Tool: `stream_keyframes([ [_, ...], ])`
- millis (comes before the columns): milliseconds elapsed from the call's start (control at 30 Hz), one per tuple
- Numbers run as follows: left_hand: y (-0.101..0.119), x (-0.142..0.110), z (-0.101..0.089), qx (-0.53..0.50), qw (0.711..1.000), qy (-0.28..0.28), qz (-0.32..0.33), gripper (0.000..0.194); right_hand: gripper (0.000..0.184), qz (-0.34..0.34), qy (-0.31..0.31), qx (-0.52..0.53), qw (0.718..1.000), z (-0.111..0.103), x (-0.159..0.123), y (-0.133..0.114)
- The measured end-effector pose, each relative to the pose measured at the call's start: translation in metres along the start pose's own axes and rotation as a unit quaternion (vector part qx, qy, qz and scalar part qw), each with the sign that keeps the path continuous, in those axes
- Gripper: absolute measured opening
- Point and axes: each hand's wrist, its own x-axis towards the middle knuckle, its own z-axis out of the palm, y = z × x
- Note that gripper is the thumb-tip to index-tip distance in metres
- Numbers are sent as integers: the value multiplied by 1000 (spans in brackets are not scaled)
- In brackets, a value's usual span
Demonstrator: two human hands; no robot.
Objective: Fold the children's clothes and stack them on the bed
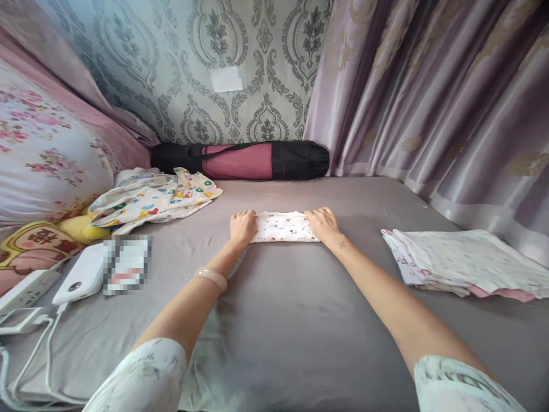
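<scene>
A pink-and-black roll lies below patterned wallpaper, between purple curtains and floral fabric.

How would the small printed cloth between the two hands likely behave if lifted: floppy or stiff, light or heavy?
The printed cloth is probably floppy: its upper edge looks soft and uneven between the left hand and the right hand. It is likely light, being small and thin-looking. Folded into a flat strip, it seems unlikely to roll.

The bed bears 1 bag at its far edge, 1 rumpled cloth by the far left corner, 1 power bank toward the left edge, 1 cloth stack toward the right, 1 folded cloth mid-bed.
</scene>
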Motion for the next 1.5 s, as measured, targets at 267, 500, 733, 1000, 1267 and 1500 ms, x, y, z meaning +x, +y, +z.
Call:
stream_keyframes([
  [267,-5,12,4,-60,995,-20,-71,25,32,81,-12,73,994,2,8,3],
  [500,-4,16,7,-93,986,-43,-131,26,31,187,-59,167,966,9,22,9],
  [733,-3,21,7,-117,980,-46,-157,29,32,237,-39,172,955,16,26,5],
  [1000,-7,20,15,-128,978,-30,-159,25,34,272,-29,166,947,19,22,4],
  [1267,-7,16,-6,-138,978,7,-159,34,37,250,-9,177,952,0,16,10],
  [1500,37,-10,-10,-56,993,-28,98,29,46,-9,27,149,988,-9,5,-57],
])
